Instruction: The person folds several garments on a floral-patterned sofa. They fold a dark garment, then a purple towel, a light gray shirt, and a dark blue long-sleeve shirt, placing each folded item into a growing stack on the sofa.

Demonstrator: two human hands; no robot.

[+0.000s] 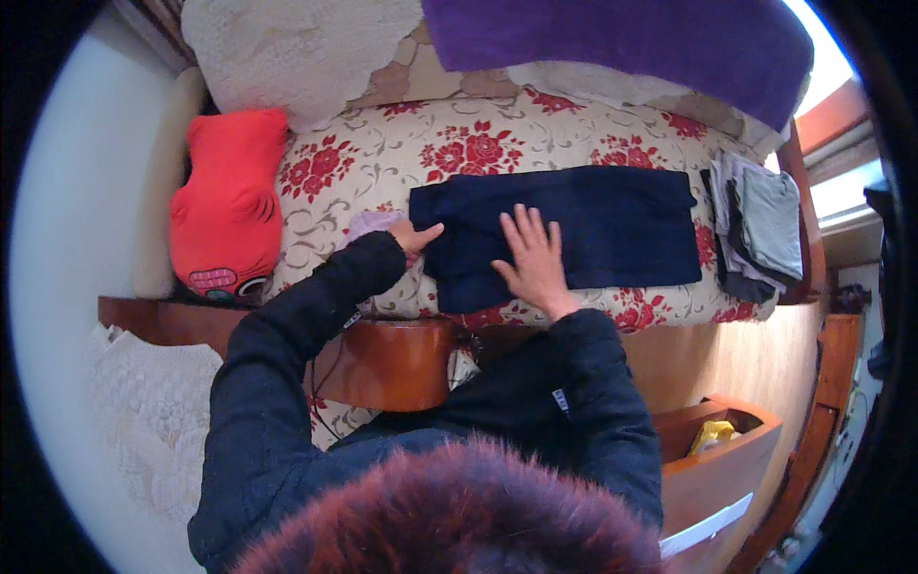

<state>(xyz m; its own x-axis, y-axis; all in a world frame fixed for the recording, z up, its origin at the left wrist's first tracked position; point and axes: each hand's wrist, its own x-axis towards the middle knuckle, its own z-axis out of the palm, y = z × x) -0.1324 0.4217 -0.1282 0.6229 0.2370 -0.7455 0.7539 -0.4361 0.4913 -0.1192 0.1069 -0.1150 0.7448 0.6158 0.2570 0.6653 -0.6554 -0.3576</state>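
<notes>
A folded dark navy cloth garment [624, 222] lies lengthwise on a floral-patterned sofa seat [387, 154]. My right hand [532, 262] rests flat on top of it, palm down and fingers spread. At the garment's left end is my left hand [414, 235], its thumb stretched over the cloth. The other fingers of that hand are mostly hidden at the edge, so their grip is unclear. A pale pink cloth [373, 224] lies beside and partly behind the left wrist.
A red stuffed cushion [229, 194] sits at the seat's left end. Several folded clothes [764, 215] are stacked at the right. A purple cover [631, 50] drapes the backrest. Near me stand a brown wooden piece [394, 366] and an open drawer [717, 473] holding a yellow package [711, 436].
</notes>
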